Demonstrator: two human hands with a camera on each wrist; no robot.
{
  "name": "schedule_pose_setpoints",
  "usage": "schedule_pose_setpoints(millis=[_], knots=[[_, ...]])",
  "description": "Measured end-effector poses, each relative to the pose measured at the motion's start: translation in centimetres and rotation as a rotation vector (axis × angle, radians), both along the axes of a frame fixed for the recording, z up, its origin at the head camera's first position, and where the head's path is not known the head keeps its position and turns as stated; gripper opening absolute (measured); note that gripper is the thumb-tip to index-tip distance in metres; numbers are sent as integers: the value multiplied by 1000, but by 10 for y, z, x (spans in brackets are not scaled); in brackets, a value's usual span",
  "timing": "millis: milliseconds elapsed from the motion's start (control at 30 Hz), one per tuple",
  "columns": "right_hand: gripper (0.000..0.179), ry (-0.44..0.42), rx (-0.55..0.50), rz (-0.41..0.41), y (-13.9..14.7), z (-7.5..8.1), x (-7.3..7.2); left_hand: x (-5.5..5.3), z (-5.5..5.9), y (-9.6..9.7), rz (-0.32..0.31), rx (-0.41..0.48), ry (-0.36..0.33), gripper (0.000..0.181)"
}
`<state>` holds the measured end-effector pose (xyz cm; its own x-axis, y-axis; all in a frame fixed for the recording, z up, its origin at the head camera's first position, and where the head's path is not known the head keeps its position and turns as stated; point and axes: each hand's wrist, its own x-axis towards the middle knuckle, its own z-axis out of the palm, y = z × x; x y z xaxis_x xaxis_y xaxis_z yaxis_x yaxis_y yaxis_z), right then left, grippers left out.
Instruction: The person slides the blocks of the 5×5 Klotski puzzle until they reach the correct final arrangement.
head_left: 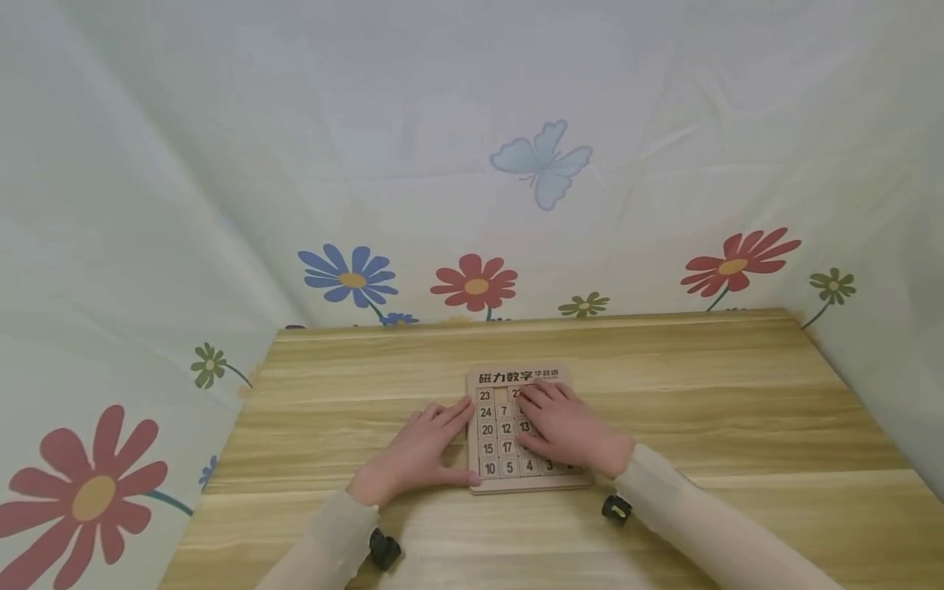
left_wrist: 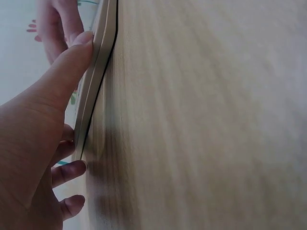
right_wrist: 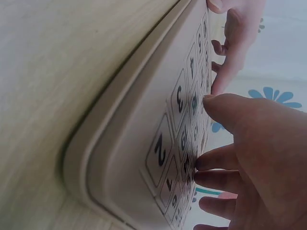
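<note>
A wooden number slide puzzle [head_left: 529, 485] lies on the table, its dark Chinese lettering along the top border. Numbered square tiles fill its frame, with one gap in the top row beside the 23 tile [head_left: 484, 396]. My left hand [head_left: 413, 457] rests against the board's left side, thumb at the lower left corner and fingertips at the upper left edge. Over the right part of the board lies my right hand [head_left: 571, 424], its extended fingers touching tiles near the top and covering several of them. In the right wrist view, the 2 tile [right_wrist: 159, 149] shows near a rounded corner.
The wood-grain table [head_left: 354, 369] extends around the board on all sides. Behind it and at the sides hangs a pale cloth [head_left: 413, 164] printed with flowers and a blue butterfly [head_left: 546, 164]. A small black device [head_left: 384, 549] sits at the left wrist, another [head_left: 616, 509] at the right.
</note>
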<state>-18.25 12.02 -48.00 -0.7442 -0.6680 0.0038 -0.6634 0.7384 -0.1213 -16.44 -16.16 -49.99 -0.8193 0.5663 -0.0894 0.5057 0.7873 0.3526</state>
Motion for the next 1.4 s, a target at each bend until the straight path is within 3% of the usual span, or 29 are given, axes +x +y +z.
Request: schedule_pose_setpoints(millis=[667,1133,1400], knots=[[70,-19,10,13,-21,1,-2,0,-1,0,-13,4,13,116],[65,-12,-34,-31,24,1,5,-1,-2,-2,-2,5,-7,116],[67,-54,-36,-29,23,0,7,-1,-2,-1,-4,22,-10,116]])
